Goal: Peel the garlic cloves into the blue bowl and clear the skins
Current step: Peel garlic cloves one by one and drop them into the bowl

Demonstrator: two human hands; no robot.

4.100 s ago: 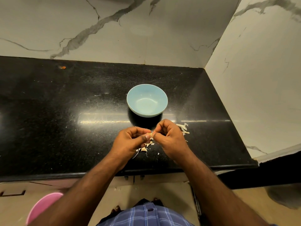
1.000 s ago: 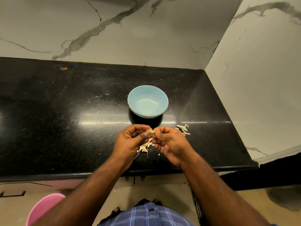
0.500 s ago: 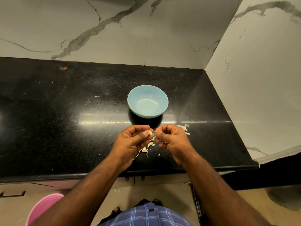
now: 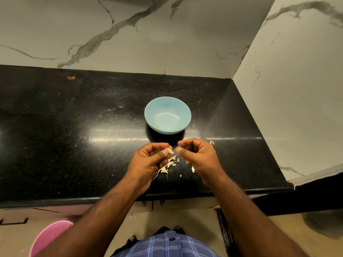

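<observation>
Pink tub: a round pink plastic tub (image 4: 50,236) sits on the floor at the near left, below the counter edge.
Left hand: the left hand (image 4: 148,162) pinches a small pale garlic clove (image 4: 169,150) between thumb and curled fingers, above the near part of the counter.
Right hand: the right hand (image 4: 199,157) is just right of the clove, apart from it, with thumb and forefinger curled toward each other; I cannot tell whether a scrap of skin is caught between them.
Skins: thin papery garlic skins (image 4: 168,166) lie scattered on the counter under and between the hands, with a few more (image 4: 212,142) just beyond the right hand.
Counter: the speckled black stone countertop (image 4: 74,127) runs to a white veined marble wall (image 4: 130,34).
Bowl: the round light-blue bowl (image 4: 148,115) stands just beyond the hands and looks empty.
Progress: early, by my reading. No clove is in the bowl yet, the held clove seems mostly peeled, and the skins are not yet cleared.
</observation>
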